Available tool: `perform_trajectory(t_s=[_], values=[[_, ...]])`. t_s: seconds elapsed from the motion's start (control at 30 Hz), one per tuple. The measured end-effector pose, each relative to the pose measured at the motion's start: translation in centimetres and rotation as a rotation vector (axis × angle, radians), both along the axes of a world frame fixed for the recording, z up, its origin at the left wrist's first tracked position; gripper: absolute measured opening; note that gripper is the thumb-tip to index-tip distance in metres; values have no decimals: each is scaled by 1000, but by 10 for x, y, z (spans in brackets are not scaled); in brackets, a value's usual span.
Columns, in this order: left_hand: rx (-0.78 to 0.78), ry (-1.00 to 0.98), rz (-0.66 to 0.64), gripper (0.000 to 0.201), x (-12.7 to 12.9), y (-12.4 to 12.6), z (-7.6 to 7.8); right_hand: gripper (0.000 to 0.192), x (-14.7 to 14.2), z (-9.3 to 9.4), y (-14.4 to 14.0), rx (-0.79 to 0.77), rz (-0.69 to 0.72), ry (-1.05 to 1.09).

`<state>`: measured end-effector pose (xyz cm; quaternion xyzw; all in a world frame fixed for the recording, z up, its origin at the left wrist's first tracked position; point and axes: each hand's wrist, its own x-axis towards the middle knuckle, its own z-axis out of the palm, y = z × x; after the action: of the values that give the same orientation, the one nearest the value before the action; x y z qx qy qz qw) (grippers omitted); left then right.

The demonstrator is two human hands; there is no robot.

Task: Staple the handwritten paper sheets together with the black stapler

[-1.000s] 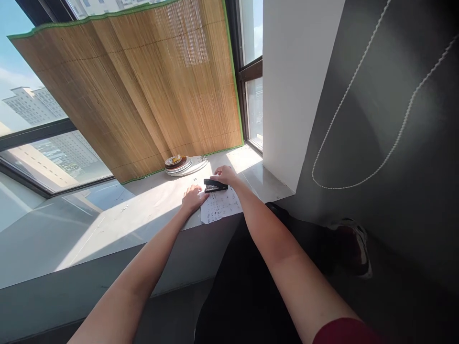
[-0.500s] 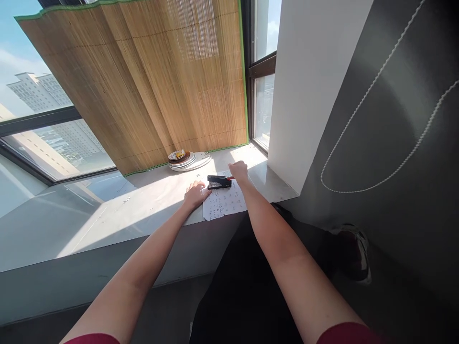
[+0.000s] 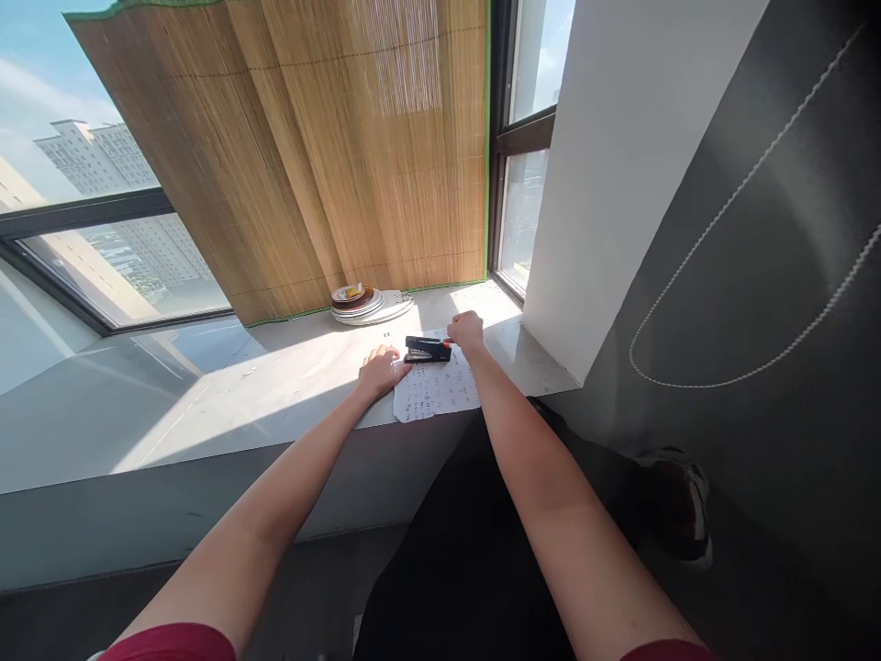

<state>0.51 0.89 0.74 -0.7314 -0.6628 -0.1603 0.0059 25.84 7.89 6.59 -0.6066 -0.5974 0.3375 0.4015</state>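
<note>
A black stapler (image 3: 428, 351) lies on a written sheet of white paper (image 3: 438, 389) on the windowsill. Its top arm is raised from the base at the left end, and a small red part shows at its right end. My left hand (image 3: 379, 369) rests flat at the paper's left edge, fingers stretched out, with the thumb by the stapler's left end. At the stapler's right end my right hand (image 3: 466, 329) is closed in a fist beside the red part. Whether its hidden fingers grip anything cannot be made out.
A stack of plates (image 3: 364, 305) stands behind the paper, below a bamboo blind (image 3: 344, 165). To the right, a white wall corner (image 3: 606, 174) meets the sill (image 3: 206, 404). A beaded cord loop (image 3: 688, 386) hangs at the far right.
The view has shifted slightly, so the scene sits a little further right. Both hands stay around the stapler, and its red end shows a bit more clearly beside my right hand.
</note>
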Motion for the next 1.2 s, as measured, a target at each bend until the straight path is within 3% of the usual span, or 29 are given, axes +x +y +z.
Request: perform_trajectory(t_s=[0.13,0.4,0.57,0.7,0.9,1.0,1.1,1.2], values=[[-4,-5,3,45,0,0,0,55,0,5,-4,-100,-2,58],[-12,-26,-6,45,1,-1,1,47,-1,10,-10,19,25,-270],[-8,-31,8,44,3,-3,4,44,-3,12,-12,29,63,-344],[-7,-23,12,43,4,-3,6,42,1,12,-13,42,56,-270],[10,-25,1,44,3,-3,5,26,5,11,-15,175,-63,-65],[4,-11,4,44,3,-3,4,11,-4,7,-14,211,96,-63],[4,-12,11,44,3,-3,5,39,-14,-1,-13,190,338,-191],[11,-30,17,40,4,-5,5,36,-20,-6,-13,153,446,-372]])
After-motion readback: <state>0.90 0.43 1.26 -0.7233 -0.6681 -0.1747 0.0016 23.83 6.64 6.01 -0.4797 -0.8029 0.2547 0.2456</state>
